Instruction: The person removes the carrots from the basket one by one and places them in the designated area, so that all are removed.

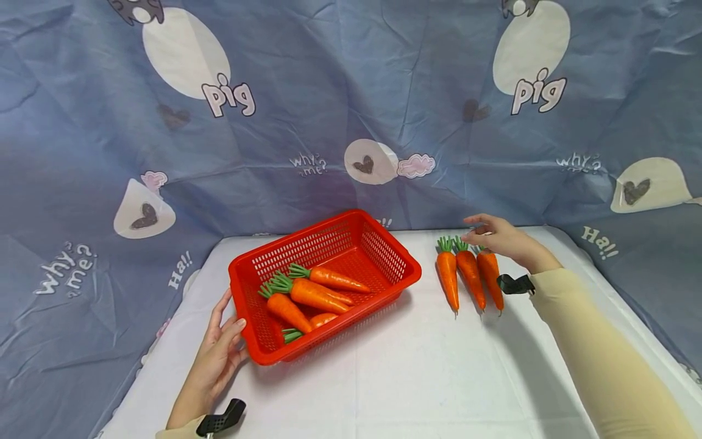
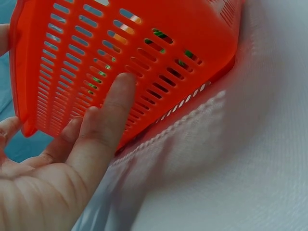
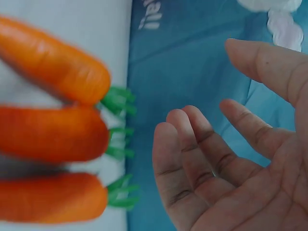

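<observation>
A red plastic basket (image 1: 329, 338) with slotted walls holds several orange carrots (image 1: 318, 295) with green tops. At its left end, my left hand (image 1: 215, 356) grips the rim, with the thumb over the edge and other fingers against the slotted outer wall (image 2: 159, 53). To the right of the basket, three carrots lie side by side on the white cloth: a left one (image 1: 447, 277), a middle one (image 1: 470, 277) and a right one (image 1: 490, 277). My right hand (image 1: 507, 241) hovers by their green tops, fingers loosely bent and holding nothing; in the right wrist view the tops (image 3: 120, 192) lie beside the fingertips.
A white cloth (image 1: 417, 378) covers the table. Behind it and along both sides hangs a blue-grey printed curtain (image 1: 307, 122), close to the basket's back corner and the carrot tops. Black wrist straps (image 1: 515, 284) sit on both sleeves.
</observation>
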`<state>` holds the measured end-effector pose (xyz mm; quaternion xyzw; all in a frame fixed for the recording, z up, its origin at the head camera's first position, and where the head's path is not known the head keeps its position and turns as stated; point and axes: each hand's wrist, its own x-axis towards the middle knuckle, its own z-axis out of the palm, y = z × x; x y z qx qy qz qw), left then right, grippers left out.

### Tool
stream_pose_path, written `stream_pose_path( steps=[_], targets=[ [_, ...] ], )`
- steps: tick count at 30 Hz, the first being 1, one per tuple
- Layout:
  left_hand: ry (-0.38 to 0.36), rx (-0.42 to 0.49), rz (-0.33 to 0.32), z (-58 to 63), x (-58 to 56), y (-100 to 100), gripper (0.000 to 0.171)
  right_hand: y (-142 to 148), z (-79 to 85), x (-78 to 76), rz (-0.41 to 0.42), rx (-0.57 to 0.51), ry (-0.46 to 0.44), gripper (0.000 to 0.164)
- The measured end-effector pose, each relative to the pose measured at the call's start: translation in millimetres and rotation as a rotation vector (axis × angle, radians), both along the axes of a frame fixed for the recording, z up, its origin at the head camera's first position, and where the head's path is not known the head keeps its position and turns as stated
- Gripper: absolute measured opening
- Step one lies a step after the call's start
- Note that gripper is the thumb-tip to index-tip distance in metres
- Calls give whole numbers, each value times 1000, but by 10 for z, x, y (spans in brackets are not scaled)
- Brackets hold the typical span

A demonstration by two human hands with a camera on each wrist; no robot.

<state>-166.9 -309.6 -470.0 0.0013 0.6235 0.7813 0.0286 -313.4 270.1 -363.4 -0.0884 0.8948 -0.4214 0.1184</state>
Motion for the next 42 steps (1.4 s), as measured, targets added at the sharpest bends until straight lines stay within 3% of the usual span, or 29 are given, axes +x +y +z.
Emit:
stream_pose_path(
  steps=[18, 31, 42],
  targets=[
    [-19, 10, 15, 11, 14, 33, 84, -939, 268, -165, 123, -69, 20, 58],
    [-9, 1, 10, -8, 9, 26, 84, -1681, 218, -314, 254, -172, 13, 49],
    [-14, -15, 9, 3, 9, 27, 85, -2206, -1, -442, 252, -223, -82, 54]
  ],
)
